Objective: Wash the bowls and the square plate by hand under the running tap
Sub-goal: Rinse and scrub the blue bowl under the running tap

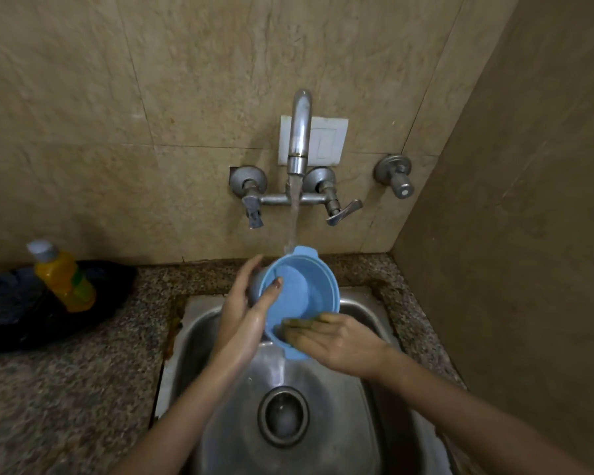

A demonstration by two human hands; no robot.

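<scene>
Head view: blue bowl (299,296) tilted under the tap (300,132) stream, twelve o'clock from the drain (283,416); left hand (244,303) pinches its rim, right hand (333,341) rubs inside, fingers flat; the wet rim could slip free

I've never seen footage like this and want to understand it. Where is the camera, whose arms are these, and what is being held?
No machine: the single picture comes from a camera on a person's head, looking down at their own arms. The left hand grips a tilted blue bowl, thumb inside its rim, under water running from the tap above a steel sink. The right hand presses straight fingers on the bowl's near edge. On the counter, left, are a yellow bottle and a black bag.
</scene>
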